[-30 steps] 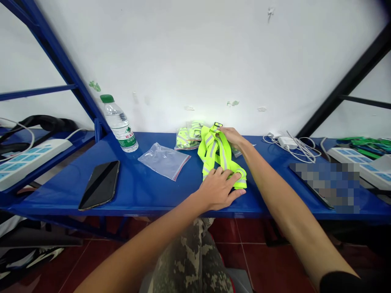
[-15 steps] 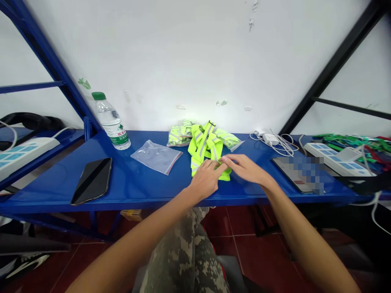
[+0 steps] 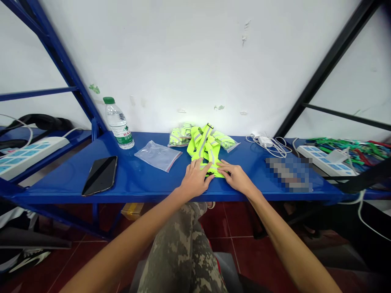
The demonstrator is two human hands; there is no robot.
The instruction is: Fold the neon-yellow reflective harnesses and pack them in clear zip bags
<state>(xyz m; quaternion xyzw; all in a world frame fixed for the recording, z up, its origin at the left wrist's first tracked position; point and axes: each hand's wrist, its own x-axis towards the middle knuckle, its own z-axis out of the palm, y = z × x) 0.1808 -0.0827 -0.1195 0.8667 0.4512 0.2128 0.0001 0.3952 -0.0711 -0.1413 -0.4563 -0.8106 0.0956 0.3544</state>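
A bright yellow-green reflective strap vest [image 3: 204,145], with grey stripes and a black buckle at its top, lies bunched on the blue table. My left hand [image 3: 195,178] rests on its lower left part, thumb and index finger apart with a strap visible between them. At the lower right edge, my right hand [image 3: 235,176] touches the vest with its fingers stretched out. Behind the vest are packed yellow-green bundles in clear bags, one bag [image 3: 180,135] to the left and another bag [image 3: 225,140] to the right. A flat clear zip bag [image 3: 158,155] lies left of my hands.
A water bottle [image 3: 120,127] and a black phone [image 3: 100,175] are on the left. To the right are a white charger with cable [image 3: 265,141], a blurred-out device [image 3: 290,175], a power strip [image 3: 325,160] and a heap of green and red pieces [image 3: 351,147].
My hands, which were together over the vest's lower right, have moved apart. The left hand is now on its lower left part, the right at its lower right edge. The camera view has shifted slightly.
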